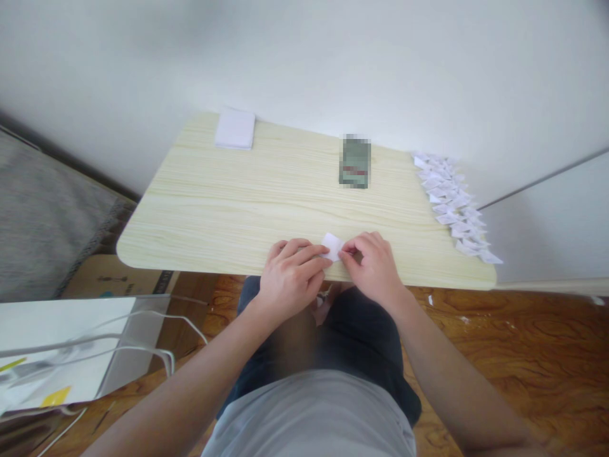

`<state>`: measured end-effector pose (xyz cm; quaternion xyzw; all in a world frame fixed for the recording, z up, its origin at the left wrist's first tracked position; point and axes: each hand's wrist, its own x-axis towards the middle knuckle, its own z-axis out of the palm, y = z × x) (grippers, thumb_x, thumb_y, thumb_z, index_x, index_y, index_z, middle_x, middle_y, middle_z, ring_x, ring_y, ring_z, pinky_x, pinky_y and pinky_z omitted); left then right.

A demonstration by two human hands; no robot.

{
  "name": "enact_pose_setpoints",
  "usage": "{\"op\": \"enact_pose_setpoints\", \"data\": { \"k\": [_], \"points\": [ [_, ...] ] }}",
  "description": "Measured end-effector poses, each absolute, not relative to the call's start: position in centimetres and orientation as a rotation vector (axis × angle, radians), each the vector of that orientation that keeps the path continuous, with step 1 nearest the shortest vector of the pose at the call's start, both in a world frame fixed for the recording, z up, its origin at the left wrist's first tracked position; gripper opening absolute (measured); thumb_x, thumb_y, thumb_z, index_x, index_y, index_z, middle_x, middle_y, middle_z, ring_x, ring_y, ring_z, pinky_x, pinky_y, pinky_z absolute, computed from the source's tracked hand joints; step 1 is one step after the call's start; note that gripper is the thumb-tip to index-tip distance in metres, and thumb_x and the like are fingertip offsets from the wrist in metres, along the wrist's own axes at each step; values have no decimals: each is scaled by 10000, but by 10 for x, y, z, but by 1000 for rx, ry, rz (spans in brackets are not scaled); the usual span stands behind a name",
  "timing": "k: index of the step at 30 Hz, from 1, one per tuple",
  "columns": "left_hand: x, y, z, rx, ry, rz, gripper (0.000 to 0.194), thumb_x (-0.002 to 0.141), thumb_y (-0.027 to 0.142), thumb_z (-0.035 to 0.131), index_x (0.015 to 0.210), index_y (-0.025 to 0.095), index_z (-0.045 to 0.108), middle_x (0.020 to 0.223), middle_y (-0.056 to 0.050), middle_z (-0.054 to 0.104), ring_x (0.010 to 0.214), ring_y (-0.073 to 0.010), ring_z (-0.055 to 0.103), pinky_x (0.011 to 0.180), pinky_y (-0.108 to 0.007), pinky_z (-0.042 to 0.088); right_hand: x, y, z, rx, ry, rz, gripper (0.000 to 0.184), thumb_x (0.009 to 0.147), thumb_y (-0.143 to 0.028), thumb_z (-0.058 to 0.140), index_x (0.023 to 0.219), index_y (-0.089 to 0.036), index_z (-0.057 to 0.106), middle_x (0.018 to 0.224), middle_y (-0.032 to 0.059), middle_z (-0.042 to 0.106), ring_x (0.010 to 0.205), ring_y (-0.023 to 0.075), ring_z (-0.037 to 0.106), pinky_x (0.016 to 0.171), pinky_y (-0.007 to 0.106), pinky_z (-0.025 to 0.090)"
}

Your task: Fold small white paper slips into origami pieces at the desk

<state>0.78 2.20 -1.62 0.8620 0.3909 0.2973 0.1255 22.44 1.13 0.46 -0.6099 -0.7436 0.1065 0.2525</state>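
On the surface [266,190], a white paper [332,245] is held down by the left hand [292,273], grip spread flat, and pinched at its edge by the tightened grip of the right hand [373,266].

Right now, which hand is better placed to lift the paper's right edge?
Likely the right hand: its fingertips sit at that edge, while the left hand touches the opposite side of the paper.

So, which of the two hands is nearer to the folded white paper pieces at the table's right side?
Right. The right hand is left of the folded white paper pieces, apart from them; the left hand is farther left, beyond the small white paper.
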Motion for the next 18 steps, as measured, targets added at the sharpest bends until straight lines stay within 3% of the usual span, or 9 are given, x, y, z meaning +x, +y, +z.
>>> {"op": "enact_pose_setpoints", "data": {
  "k": [9,15,18],
  "points": [
    [7,22,-15,2508,1136,888,248,948,184,602,1032,314,795,1264,30,762,1171,-291,616,1004,-495,412,220,10,4,-1693,-1973,264,64,916,-242,710,868,-238,668,897,45,717,958,277,586,865,427,431],
    [10,20,-13,2482,1162,851,333,943,196,615,1202,342,766,1261,-2,761,1139,-294,611,1006,-504,400,220,7,2,-1679,-1949,280,70,924,-255,706,866,-242,669,909,50,715,964,277,584,875,427,435],
    [10,20,-12,2531,1145,818,290,951,240,631,1164,361,784,1279,9,751,1139,-302,597,1000,-512,394,220,7,2,-1683,-1932,283,76,923,-259,710,861,-240,671,910,49,716,964,273,586,880,426,435]
  ]
}}
